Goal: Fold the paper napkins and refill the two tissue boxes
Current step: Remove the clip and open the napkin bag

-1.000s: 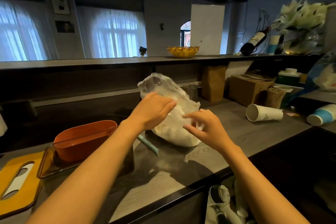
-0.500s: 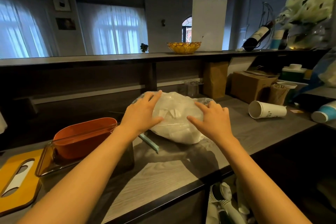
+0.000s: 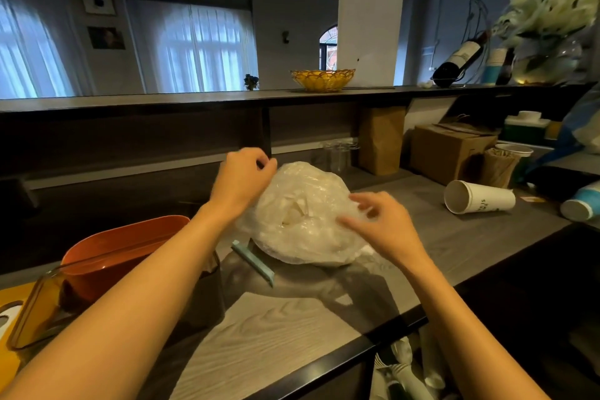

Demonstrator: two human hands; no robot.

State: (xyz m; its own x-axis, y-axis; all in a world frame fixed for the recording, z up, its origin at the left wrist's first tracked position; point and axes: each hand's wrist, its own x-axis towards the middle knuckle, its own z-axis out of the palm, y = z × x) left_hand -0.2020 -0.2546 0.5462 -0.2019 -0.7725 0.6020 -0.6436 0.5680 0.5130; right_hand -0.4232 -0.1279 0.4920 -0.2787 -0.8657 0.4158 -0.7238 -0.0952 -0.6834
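Note:
A clear plastic bag (image 3: 305,214) stuffed with white paper napkins lies on the grey wooden counter (image 3: 266,334). My left hand (image 3: 242,178) is at the bag's upper left, its fingers curled and pinching the film. My right hand (image 3: 380,224) is on the bag's right side, with its fingertips pinching the plastic there. To the left, an orange tissue box (image 3: 120,247) sits in a clear amber tray (image 3: 35,308). A dark box (image 3: 207,295) is partly hidden under my left forearm. A yellow lid (image 3: 9,364) with an oval slot lies at the far left.
A teal strip (image 3: 253,261) lies in front of the bag. A white paper cup (image 3: 480,201) and a blue one (image 3: 581,204) lie on their sides at the right. A cardboard box (image 3: 451,153), a brown paper bag (image 3: 381,140) and glasses (image 3: 337,156) stand behind.
Both hands lay flat on the bag half a second ago. Now their fingers have curled and pinch the plastic, the left one higher at the bag's top edge.

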